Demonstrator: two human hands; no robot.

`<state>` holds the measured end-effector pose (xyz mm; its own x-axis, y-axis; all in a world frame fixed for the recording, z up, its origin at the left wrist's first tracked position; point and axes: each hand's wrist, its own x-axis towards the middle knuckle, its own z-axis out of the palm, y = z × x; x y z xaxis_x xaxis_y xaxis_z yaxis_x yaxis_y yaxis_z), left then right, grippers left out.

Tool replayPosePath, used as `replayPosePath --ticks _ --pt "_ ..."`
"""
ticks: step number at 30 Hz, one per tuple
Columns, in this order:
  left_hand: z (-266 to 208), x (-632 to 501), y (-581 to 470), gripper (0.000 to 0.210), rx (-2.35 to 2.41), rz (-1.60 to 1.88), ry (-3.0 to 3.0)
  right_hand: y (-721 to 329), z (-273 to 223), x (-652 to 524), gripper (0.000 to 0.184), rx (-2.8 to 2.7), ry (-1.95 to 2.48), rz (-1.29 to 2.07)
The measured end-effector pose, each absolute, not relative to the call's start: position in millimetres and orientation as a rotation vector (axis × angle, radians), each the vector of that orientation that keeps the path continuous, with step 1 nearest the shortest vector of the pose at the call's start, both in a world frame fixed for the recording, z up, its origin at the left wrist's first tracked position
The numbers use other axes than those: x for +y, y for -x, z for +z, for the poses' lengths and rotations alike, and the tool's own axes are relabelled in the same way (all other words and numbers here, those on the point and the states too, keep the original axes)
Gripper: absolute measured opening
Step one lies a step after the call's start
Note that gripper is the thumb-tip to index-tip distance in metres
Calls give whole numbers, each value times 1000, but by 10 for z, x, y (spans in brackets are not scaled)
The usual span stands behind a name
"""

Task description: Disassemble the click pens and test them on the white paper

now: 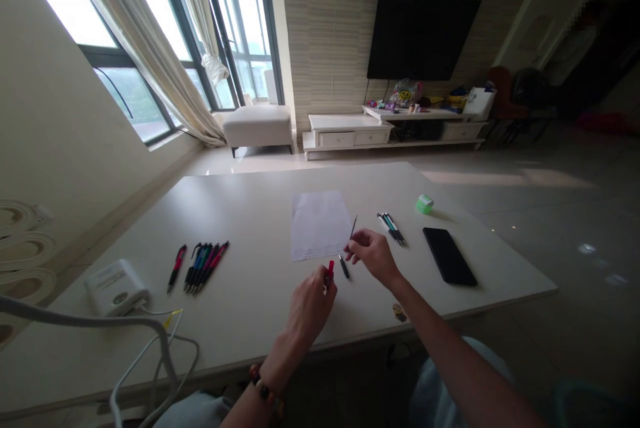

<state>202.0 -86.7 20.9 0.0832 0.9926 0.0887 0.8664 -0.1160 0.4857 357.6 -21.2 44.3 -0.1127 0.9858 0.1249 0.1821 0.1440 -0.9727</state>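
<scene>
My left hand (316,296) is closed around a red pen barrel (331,267), its red end sticking up past the fingers. In my right hand (371,253), a thin dark pen refill (354,225) is pinched and points upward. Between the two hands a short black pen part (344,267) lies on the white table (250,308), touching neither hand. A white sheet of paper (320,225) lies flat just beyond them. Several pens (205,268) lie in a row at the left, with one red and black pen (177,269) apart from them.
Right of the paper lie several pens (391,228), a black phone (449,256) and a small green and white box (425,204). At the left, a white device (117,288) stands by a looping cable (195,348). A sticker (399,312) is near the front edge.
</scene>
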Motion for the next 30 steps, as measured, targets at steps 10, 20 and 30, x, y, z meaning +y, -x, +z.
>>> replayPosePath --ticks 10,20,30 --pt "310 -932 -1902 11 1795 676 -2027 -3381 469 -338 21 -1418 1029 1164" --pt "345 -957 -1879 14 1790 688 -2000 -3296 473 -342 21 -1426 1047 1079" --pt "346 -910 -1882 14 1593 919 -1851 -3377 496 -366 32 -1548 1007 1185"
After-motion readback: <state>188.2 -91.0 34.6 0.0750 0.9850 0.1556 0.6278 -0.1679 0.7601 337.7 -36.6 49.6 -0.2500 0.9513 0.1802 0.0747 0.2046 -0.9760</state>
